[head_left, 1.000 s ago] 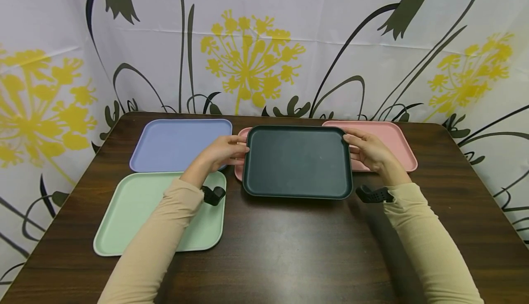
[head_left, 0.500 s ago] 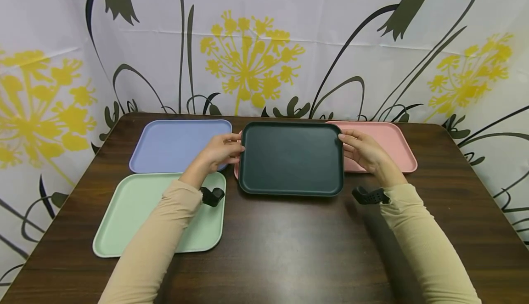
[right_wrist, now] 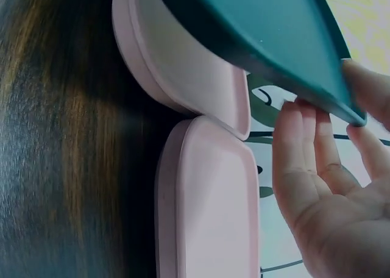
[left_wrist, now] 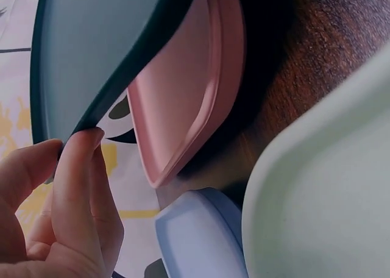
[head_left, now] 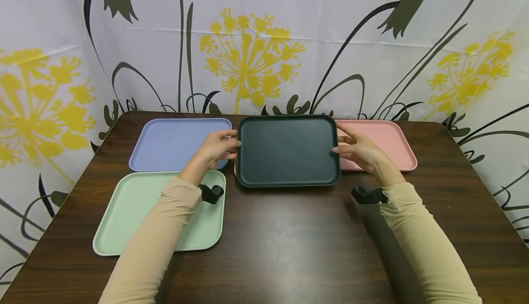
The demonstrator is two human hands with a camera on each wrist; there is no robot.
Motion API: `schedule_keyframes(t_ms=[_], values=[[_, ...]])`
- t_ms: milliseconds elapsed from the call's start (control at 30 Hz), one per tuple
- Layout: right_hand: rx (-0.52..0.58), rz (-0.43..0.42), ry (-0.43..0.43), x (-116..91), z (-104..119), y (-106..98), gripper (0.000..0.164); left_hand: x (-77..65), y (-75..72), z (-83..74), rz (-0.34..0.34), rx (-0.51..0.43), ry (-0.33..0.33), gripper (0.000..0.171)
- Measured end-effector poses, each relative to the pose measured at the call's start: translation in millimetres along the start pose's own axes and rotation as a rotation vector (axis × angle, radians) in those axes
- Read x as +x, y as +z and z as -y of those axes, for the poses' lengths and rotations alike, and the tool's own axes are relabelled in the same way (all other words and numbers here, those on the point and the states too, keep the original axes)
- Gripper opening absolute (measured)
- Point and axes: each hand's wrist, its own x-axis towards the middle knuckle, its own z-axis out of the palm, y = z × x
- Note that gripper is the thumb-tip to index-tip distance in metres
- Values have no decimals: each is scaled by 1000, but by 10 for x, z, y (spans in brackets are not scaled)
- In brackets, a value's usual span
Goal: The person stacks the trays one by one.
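A dark green tray (head_left: 287,150) is held between both hands at the back middle of the table. My left hand (head_left: 216,148) pinches its left rim, thumb against fingertips in the left wrist view. At the right rim my right hand (head_left: 359,150) has its thumb on top and fingertips underneath. Below the dark tray lies a pink tray (left_wrist: 177,95), with a gap showing between them in both wrist views. The head view shows almost none of this lower tray, as the dark one covers it. Beside it on the right is another pink tray (head_left: 382,143).
A blue tray (head_left: 177,141) lies at the back left, near my left hand. In front of it is a light green tray (head_left: 142,207), under my left forearm. The brown wooden table (head_left: 289,244) ends at a flower-patterned cloth (head_left: 330,10) behind.
Held by both hands, the dark green tray has moved left and toward the back, now covering nearly all of the middle pink tray. More of the right pink tray shows. The right thumb is lower on the rim.
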Motion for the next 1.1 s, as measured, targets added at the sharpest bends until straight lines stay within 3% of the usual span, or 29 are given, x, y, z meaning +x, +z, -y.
schedule_keyframes(t_ms=[333,567,833,1100], values=[[-4,47,-41,8,-14,36,93,-4,-12,-24,-41,1,-27,54],[-26,-19,-38,20,-4,97,82,11,-17,-14,-67,-20,-30,54],[7,-120,-70,71,-55,136,69,19,9,-39,-161,-46,-56,48],[36,-204,-87,77,-63,174,63,22,60,-44,-238,-98,-33,45]])
